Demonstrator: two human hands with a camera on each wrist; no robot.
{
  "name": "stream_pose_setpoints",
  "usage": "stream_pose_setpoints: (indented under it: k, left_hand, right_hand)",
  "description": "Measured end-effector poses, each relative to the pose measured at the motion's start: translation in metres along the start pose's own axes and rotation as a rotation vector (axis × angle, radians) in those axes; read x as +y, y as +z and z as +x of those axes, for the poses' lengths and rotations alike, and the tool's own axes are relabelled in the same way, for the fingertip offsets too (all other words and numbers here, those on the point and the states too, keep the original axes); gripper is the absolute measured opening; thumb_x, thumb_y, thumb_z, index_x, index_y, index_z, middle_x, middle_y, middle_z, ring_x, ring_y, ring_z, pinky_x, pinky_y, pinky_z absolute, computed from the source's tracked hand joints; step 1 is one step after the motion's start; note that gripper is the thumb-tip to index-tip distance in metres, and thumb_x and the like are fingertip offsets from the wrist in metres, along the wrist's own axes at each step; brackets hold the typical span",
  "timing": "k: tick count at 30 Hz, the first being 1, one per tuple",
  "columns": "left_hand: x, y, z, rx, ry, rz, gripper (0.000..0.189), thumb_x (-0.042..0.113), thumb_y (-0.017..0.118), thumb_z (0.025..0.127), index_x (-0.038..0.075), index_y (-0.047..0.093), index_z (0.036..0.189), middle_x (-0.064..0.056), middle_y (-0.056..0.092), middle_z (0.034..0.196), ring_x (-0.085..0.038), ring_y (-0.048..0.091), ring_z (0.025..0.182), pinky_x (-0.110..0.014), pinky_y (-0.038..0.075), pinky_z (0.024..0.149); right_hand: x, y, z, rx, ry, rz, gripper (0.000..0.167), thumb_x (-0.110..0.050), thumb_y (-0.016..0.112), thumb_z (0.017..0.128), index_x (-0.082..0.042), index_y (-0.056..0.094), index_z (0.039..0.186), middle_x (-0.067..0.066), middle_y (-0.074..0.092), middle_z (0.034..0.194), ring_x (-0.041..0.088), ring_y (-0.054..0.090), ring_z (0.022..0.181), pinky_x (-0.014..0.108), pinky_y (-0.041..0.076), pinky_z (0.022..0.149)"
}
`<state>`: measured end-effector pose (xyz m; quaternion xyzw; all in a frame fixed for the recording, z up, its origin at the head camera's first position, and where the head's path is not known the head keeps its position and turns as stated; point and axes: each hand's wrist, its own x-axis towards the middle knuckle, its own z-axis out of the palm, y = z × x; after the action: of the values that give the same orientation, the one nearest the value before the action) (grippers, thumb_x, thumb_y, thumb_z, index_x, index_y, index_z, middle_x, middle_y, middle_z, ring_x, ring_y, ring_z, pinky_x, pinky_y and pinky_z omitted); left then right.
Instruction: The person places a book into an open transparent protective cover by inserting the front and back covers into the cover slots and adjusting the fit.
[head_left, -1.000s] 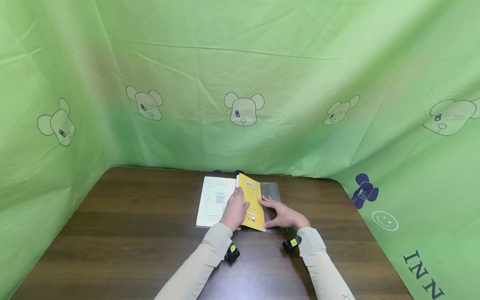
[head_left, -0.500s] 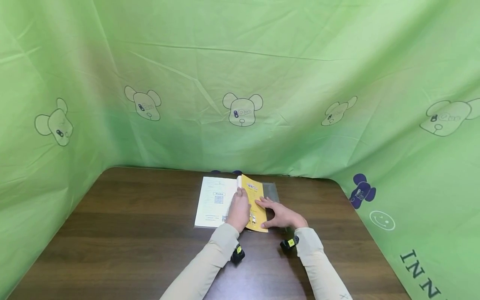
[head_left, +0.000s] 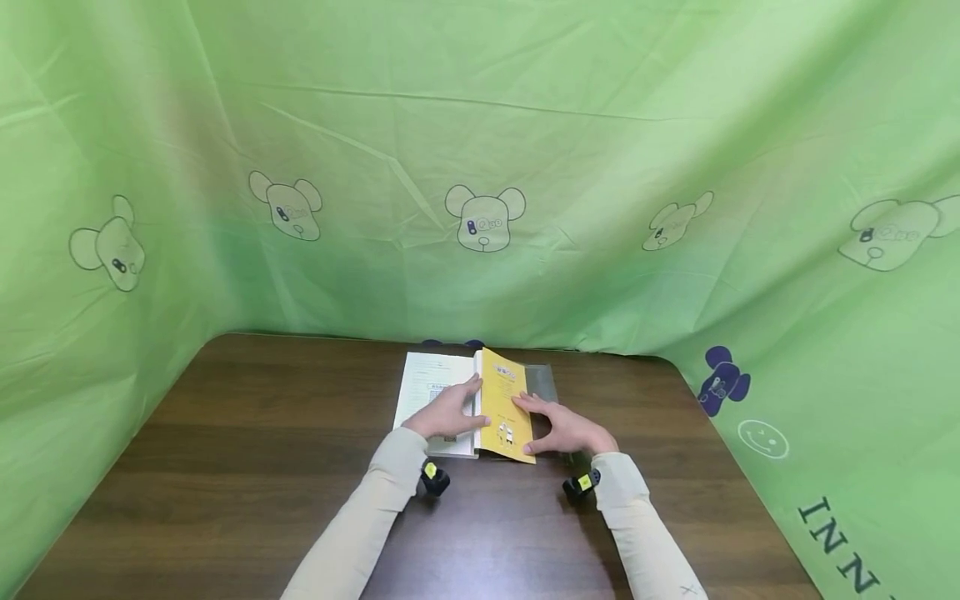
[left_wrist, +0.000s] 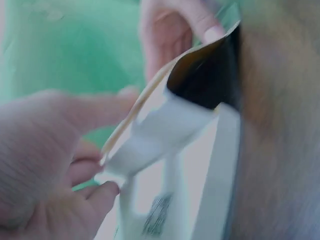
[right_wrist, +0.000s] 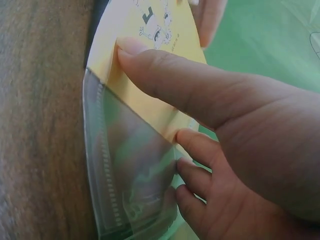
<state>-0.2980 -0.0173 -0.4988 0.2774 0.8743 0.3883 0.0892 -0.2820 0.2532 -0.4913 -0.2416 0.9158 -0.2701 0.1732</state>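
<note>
Book (head_left: pixel 491 387) lies spread near the far side of the brown table (head_left: pixel 225 467), close to the green cloth (head_left: pixel 360 287). White page (head_left: pixel 417 383) on the left, yellow cover (head_left: pixel 500 400) raised at the right, clear plastic (head_left: pixel 542 382) showing past its right edge. My right hand (head_left: pixel 566 427) has the yellow cover gripped by that right edge, thumb near the bottom corner. My left hand (head_left: pixel 448 411) sits across the join of page and cover, thumb and fingers apart, thumb tip on the yellow; can't tell if it's pinching anything.

Views: head gives layout, fingertip detail too small. Left wrist adds the inside: cover bowed, pale inner face, dark gap (left_wrist: pixel 205 80) under it, small block of print (left_wrist: pixel 157 215) on the page. Blurred, though. Right wrist adds plastic detail: it meets the yellow along a slanting edge, row of small marks near its rim, my thumb on the yellow, other fingertips along the opposite side. Cartoon figures (right_wrist: pixel 157 25) are larger there than from the head.

Count: hands two, book one, yellow cover one, black wrist cameras (head_left: pixel 434 479) two, pale shirt sleeves (head_left: pixel 356 525) two. On the cloth: five outlined bear heads (head_left: pixel 485 221), one smiley face (head_left: pixel 763 439).
</note>
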Motion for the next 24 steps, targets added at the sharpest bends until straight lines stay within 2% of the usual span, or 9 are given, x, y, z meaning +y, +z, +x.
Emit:
stream_pose_setpoints:
  k: [5,10,14,24]
  left_hand:
    - [-0.009,-0.009,-0.004,-0.084,0.055,-0.036,0.084,0.028,0.076,0.093,-0.006,0.031,0.156,-0.018,0.021,0.167,-0.033,0.022,0.154,-0.045,0.021,0.126]
    - [-0.013,-0.005,-0.003,-0.066,0.059,-0.055,0.083,0.028,0.076,0.093,-0.003,0.032,0.156,-0.017,0.021,0.167,-0.032,0.021,0.155,-0.044,0.021,0.126]
    - [-0.010,0.001,-0.004,-0.043,0.059,-0.036,0.083,0.028,0.076,0.093,-0.003,0.032,0.156,-0.017,0.022,0.167,-0.033,0.021,0.155,-0.047,0.020,0.126]
    - [0.000,0.008,-0.006,-0.051,0.055,0.089,0.083,0.033,0.072,0.095,-0.008,0.030,0.155,-0.021,0.021,0.166,-0.039,0.020,0.154,-0.052,0.019,0.126]
  right_hand:
    - [0.002,-0.001,0.000,0.009,0.000,0.021,0.091,-0.030,0.085,0.084,-0.015,0.036,0.159,0.020,0.023,0.167,0.041,0.019,0.154,0.064,0.021,0.121]
    - [0.004,-0.001,0.000,0.013,-0.008,0.013,0.091,-0.030,0.085,0.084,-0.014,0.036,0.159,0.021,0.023,0.166,0.042,0.019,0.154,0.066,0.021,0.120]
    - [0.005,0.000,0.000,0.012,-0.004,0.013,0.091,-0.029,0.085,0.083,-0.017,0.037,0.159,0.019,0.023,0.167,0.040,0.019,0.154,0.065,0.022,0.120]
    - [0.002,0.001,0.000,0.005,-0.040,-0.016,0.088,-0.031,0.083,0.086,-0.014,0.037,0.159,0.021,0.024,0.166,0.042,0.020,0.153,0.063,0.023,0.120]
